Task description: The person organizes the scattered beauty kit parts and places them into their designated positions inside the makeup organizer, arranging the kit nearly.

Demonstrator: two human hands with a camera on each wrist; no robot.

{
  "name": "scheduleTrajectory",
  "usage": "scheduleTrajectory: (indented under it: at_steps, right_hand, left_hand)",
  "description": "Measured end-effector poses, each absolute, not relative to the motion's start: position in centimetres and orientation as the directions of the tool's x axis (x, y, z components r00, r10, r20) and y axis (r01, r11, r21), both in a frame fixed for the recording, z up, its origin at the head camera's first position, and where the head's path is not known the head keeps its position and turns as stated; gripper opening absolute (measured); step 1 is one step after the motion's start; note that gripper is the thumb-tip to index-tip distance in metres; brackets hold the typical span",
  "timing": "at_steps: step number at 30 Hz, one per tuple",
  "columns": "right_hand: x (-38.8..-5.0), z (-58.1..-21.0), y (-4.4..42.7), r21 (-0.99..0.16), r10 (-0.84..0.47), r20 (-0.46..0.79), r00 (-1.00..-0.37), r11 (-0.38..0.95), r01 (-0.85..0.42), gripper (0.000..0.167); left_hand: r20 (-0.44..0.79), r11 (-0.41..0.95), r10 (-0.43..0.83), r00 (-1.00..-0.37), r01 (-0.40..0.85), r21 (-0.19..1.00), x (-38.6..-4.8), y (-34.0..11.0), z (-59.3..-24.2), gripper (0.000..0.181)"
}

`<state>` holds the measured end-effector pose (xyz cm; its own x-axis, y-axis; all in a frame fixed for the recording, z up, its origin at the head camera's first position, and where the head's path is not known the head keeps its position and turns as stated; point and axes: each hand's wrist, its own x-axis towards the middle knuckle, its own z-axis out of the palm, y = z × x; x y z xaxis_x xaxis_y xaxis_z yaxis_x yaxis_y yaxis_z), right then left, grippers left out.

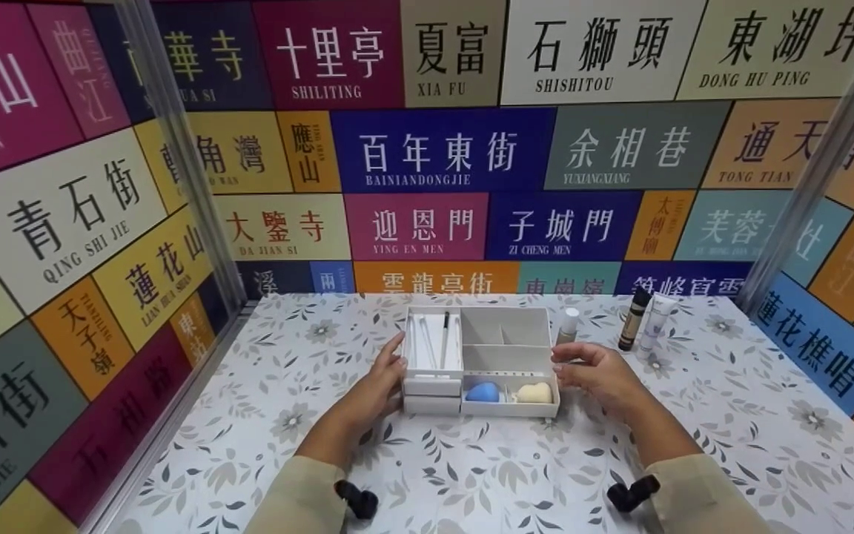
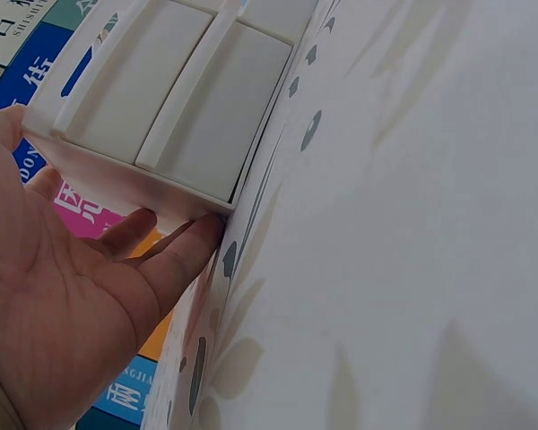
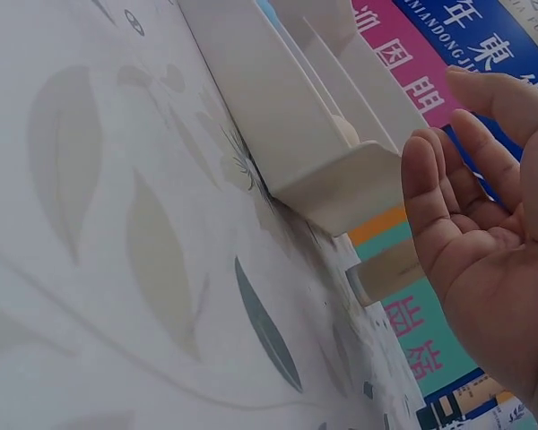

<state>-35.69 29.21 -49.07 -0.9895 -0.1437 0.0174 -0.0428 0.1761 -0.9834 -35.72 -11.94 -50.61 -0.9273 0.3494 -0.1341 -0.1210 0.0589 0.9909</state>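
Observation:
A white desktop organizer [image 1: 505,357] stands on the table between both hands. Its front compartment has a blue makeup sponge [image 1: 482,392] and a cream one [image 1: 534,392]. Slim sticks, one a dark-tipped stick [image 1: 445,340], lie in the tray at its upper left. My left hand [image 1: 369,386] touches the organizer's left side; in the left wrist view its fingertips rest along the edge beside two drawer fronts [image 2: 220,107]. My right hand [image 1: 603,377] is beside the right side, fingers loosely bent; the right wrist view shows it holding nothing, a gap from the wall.
Just behind the right hand stands a small bottle with a white cap [image 1: 568,325]. Farther right are a black-capped tube [image 1: 633,320] and a white tube [image 1: 654,325], both upright. A floral cloth [image 1: 471,475] covers the table; printed panels [image 1: 442,152] wall it in.

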Motion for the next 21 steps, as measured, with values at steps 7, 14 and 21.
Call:
scheduleTrajectory:
  at_steps: [7,14,21]
  right_hand:
    - [-36.0,-49.4,29.7,-0.995,-0.071,0.014,-0.997,0.094,-0.021,0.044]
    - [-36.0,-49.6,30.5,-0.998,-0.048,0.041,-0.998,0.043,-0.043,0.035]
    - [-36.3,-50.1,31.5,-0.997,0.049,0.024,-0.999,-0.068,-0.027,0.011]
  left_hand:
    - [-0.145,0.066,0.332,-0.932,-0.131,0.989,-35.8,-11.8,-50.6,0.063]
    - [-0.139,0.06,0.332,-0.933,-0.126,0.99,-35.8,-11.9,-50.7,0.064]
    - [-0.113,0.057,0.354,-0.928,-0.1,0.993,-35.8,-11.9,-50.8,0.064]
